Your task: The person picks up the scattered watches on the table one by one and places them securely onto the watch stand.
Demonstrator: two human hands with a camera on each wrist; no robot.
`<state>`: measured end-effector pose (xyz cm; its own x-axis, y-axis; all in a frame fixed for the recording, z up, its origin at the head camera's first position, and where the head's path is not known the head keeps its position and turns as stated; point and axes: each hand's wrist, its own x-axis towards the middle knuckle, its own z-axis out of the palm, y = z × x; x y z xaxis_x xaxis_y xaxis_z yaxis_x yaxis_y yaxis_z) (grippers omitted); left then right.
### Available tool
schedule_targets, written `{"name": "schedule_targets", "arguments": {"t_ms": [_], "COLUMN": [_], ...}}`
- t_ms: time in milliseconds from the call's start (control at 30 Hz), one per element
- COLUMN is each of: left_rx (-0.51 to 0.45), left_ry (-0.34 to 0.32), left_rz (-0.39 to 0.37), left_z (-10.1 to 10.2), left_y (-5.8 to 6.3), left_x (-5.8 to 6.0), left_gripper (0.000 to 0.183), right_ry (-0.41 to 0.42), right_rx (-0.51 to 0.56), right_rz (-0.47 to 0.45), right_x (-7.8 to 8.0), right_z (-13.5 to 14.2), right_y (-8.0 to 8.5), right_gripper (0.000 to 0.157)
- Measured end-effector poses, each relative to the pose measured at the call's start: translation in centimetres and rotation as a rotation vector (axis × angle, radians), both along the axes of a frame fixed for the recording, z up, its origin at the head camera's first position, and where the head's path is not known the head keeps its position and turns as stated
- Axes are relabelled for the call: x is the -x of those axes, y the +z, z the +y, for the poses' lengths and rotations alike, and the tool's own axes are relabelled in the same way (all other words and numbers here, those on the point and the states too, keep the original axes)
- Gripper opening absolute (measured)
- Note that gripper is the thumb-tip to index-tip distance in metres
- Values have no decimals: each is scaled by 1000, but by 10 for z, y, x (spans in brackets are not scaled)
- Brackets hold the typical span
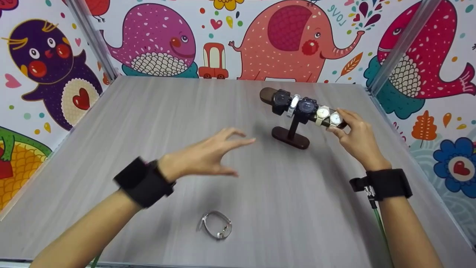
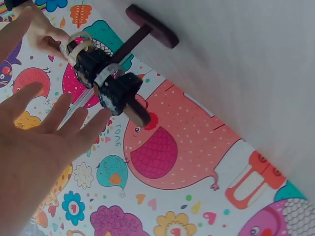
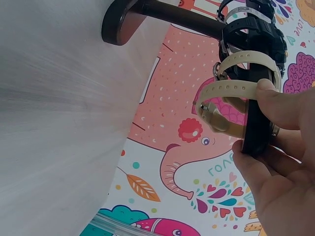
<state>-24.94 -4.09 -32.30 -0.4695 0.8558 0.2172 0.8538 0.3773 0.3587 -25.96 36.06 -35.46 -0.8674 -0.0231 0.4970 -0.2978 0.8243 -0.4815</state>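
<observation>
On the table's right half stands a dark wooden T-shaped watch stand (image 1: 290, 137) carrying several watches. Two bulky black watches (image 1: 307, 105) sit on its bar with a silver watch (image 1: 293, 105) between them, and two cream-strapped watches (image 1: 322, 112) are at the right end. My right hand (image 1: 357, 136) pinches that right end, its thumb touching the outermost cream strap (image 3: 229, 89) in the right wrist view. To the left of the stand, my left hand (image 1: 210, 154) hangs over the table with fingers spread, holding nothing. A silver watch or bracelet (image 1: 217, 225) lies as a loop near the front.
The grey wood-grain table (image 1: 148, 111) is bordered at the back and sides by panels printed with cartoon animals (image 1: 286, 41). Metal posts (image 1: 93, 37) stand at the back corners. A green cable (image 1: 383, 230) runs along the right forearm from the black wrist band (image 1: 390, 184).
</observation>
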Motion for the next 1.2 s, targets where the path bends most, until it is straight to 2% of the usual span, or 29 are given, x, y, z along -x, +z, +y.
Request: {"name": "schedule_targets", "arguments": {"t_ms": [100,200,367,533,800,967,1200], "left_rx": [36,103,232,306,417,418,384], "left_ry": [0,-8,-58,-115,-118,-115,-108], "left_rz": [-45,-121,-180,-126,-90,-74,-68], "left_z": [-18,-28,-30,-28,-27,-27,-27], "left_y": [-16,-29,-47,-59,-73,-81,-85], "left_x": [-21,-39,-57,-66,-75,-79,-79], "left_gripper": [85,84,84,84,83,71,52], "right_ry": [3,0,-7,-2,8,13,19], "right_rx": [-5,-4,-6,-7,-19,-22,-22], "right_rz": [-3,-15,-22,-22,-15,7,25], "right_x": [1,0,-1,-2,-2,-1,-1], "right_z": [0,1,3,1,0,0,0], "right_y": [0,-1,0,1,2,1,0], "right_gripper": [57,58,59,60,59,57,56]}}
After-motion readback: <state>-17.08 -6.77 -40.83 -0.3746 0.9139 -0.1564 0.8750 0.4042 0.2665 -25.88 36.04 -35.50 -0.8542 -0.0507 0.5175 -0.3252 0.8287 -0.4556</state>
